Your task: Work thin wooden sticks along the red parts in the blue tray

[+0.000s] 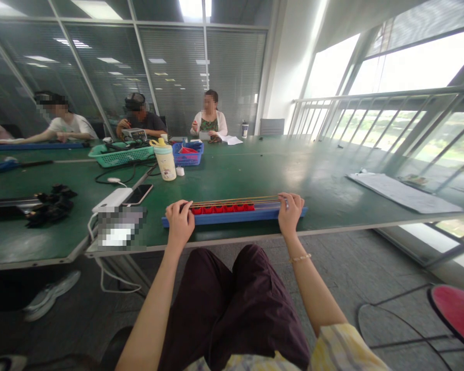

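My left hand (180, 222) and my right hand (290, 214) rest at opposite ends of a long blue plastic rail (232, 219) on the green table (255, 175). A bundle of thin golden rods (235, 200) runs along the rail, its ends gripped in my fingers on both sides. Several red pieces (222, 208) sit in a row under the rods. A beaded bracelet (300, 257) circles my right wrist. The left end of the rods is hidden by my left fingers.
To the left lie a white power bank (110, 200), a phone (138, 194) and a black tangle of parts (52, 206). Beyond stand a bottle (165, 162), green and blue baskets (119, 154), and co-workers (139, 116). Papers (404, 191) lie at right.
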The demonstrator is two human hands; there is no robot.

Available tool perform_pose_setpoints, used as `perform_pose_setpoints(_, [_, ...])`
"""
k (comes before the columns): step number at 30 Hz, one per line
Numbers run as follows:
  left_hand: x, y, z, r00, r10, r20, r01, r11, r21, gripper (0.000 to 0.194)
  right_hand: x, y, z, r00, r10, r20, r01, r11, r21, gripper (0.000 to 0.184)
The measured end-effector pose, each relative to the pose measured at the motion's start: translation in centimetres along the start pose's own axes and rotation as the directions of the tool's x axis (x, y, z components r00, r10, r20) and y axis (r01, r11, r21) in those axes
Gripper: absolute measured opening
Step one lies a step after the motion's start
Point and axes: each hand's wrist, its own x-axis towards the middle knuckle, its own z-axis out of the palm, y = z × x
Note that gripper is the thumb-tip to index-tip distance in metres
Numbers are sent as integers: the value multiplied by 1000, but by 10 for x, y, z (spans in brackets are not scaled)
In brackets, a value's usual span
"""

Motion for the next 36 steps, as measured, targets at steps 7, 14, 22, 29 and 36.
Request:
perform_pose_setpoints(7, [0, 2, -3, 999, -33, 21, 33, 999, 7, 37, 2, -1, -2, 999, -10, -53, 14, 997, 75, 29])
perform_pose_setpoints(14, [1, 5, -7, 1000, 11, 23, -10, 999, -39, 35, 1, 1, -3, 995, 76, -59, -74, 996, 43, 30])
perform_pose_setpoints(22, [1, 8, -11, 1000, 20, 12, -20, 998, -53, 31, 1, 4, -2, 996, 83, -33, -82, 996, 44, 31])
perform_pose_setpoints(29, [1, 7, -11, 1000, 27, 5, -27, 999, -44, 30, 2, 6, 1, 996, 87, -10, -86, 993, 84, 30])
perform_pose_setpoints(36, [3, 7, -12, 999, 12, 31, -10, 998, -61, 31, 1, 4, 0, 992, 123, 12, -123, 990, 71, 30])
